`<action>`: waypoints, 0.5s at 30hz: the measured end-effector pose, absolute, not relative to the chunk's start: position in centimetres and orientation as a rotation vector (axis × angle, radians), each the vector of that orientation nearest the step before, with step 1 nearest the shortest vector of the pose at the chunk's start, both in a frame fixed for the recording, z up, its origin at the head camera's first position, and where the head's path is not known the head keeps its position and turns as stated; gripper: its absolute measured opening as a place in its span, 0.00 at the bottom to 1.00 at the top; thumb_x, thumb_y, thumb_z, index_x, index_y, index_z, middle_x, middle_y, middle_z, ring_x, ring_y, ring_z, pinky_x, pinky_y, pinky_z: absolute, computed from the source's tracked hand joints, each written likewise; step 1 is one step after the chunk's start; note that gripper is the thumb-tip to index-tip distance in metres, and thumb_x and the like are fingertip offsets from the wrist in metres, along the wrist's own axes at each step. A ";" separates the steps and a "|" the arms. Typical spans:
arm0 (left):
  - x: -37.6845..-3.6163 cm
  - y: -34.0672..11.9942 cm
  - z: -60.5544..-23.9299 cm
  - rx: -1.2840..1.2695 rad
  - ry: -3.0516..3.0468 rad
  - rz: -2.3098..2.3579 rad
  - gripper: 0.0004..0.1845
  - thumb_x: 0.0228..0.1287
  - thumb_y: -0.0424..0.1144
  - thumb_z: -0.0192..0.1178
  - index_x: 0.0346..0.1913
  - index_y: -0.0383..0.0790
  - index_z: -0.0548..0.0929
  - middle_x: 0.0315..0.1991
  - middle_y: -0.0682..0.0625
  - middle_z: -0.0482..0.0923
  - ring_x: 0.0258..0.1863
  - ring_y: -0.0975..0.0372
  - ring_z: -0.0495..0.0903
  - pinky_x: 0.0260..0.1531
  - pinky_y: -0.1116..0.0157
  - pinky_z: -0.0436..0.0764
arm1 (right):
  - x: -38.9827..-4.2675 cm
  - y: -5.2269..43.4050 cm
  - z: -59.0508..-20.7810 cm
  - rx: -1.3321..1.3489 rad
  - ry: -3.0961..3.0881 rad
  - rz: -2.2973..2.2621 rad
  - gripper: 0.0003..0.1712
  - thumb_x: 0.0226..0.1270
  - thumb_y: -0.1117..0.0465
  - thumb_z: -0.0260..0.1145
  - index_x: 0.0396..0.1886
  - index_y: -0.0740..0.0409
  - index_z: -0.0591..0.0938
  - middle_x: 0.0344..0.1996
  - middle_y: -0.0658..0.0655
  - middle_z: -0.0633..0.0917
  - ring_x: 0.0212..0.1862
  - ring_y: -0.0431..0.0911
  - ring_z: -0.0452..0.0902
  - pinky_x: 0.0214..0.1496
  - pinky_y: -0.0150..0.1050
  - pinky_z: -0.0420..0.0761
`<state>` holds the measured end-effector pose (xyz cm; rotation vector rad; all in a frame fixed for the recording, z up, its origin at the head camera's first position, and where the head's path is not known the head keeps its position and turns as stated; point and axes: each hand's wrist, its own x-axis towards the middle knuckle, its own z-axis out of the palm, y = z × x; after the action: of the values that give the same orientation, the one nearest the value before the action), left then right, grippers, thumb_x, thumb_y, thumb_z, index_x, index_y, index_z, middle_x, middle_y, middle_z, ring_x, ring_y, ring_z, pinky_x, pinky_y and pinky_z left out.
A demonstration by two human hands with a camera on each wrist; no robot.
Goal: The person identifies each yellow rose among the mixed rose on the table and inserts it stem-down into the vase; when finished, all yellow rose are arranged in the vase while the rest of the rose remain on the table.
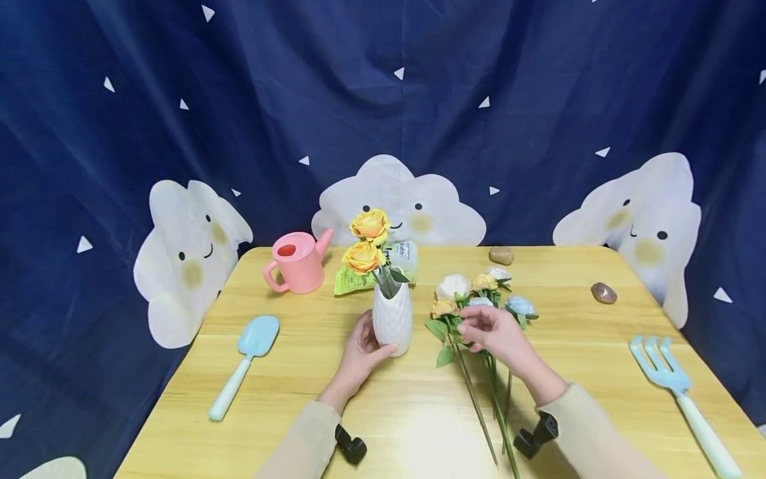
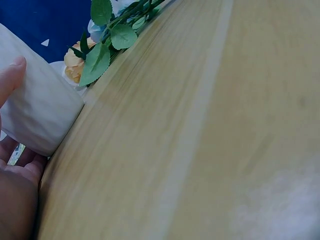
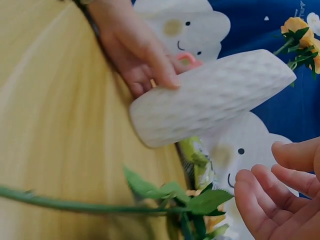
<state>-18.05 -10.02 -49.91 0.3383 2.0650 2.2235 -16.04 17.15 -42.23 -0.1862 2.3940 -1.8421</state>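
Note:
A white textured vase (image 1: pixel 392 322) stands upright on the table with two yellow-orange roses (image 1: pixel 366 241) in it. My left hand (image 1: pixel 362 352) holds the vase low down, its thumb across the front and its fingers around the left and back side. Over a bunch of artificial flowers (image 1: pixel 453 287) in white, peach and pale blue hovers my right hand (image 1: pixel 492 332). In the right wrist view nothing lies between its loosely bent fingers (image 3: pixel 252 192) and thumb. The flowers' green stems (image 1: pixel 475 392) run toward the table's front edge.
Behind the vase lie green and white packets (image 1: pixel 402 256). A pink watering can (image 1: pixel 299 263) and a blue trowel (image 1: pixel 244 366) are at left. At right are a blue hand fork (image 1: pixel 676 392) and a brown stone (image 1: pixel 604 293); another stone (image 1: pixel 501 255) sits at the back edge.

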 end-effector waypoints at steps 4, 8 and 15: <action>-18.0 -10.1 -50.1 0.337 2.062 2.216 0.44 0.50 0.29 0.69 0.68 0.38 0.55 0.66 0.40 0.61 0.65 0.52 0.61 0.64 0.57 0.61 | -14.4 17.7 -43.1 -0.172 2.336 -1.828 0.21 0.60 0.69 0.64 0.51 0.74 0.72 0.37 0.70 0.79 0.35 0.63 0.78 0.32 0.47 0.83; -18.0 -10.1 -50.2 0.345 2.060 2.218 0.44 0.50 0.29 0.69 0.68 0.38 0.56 0.66 0.40 0.62 0.65 0.53 0.61 0.63 0.57 0.61 | -13.3 17.9 -43.7 -0.154 2.303 -1.784 0.22 0.60 0.67 0.65 0.52 0.74 0.72 0.36 0.68 0.79 0.35 0.61 0.78 0.32 0.48 0.83; -18.1 -10.2 -50.1 0.351 2.057 2.211 0.44 0.51 0.30 0.69 0.69 0.39 0.55 0.66 0.41 0.61 0.65 0.53 0.60 0.64 0.57 0.61 | -12.0 18.3 -44.6 -0.111 2.193 -1.773 0.24 0.59 0.69 0.64 0.52 0.78 0.69 0.34 0.67 0.79 0.32 0.59 0.79 0.31 0.50 0.83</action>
<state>-18.13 -10.18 -50.13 0.3506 2.0565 2.2114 -11.95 18.29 -44.56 -0.1113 2.1925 -1.7727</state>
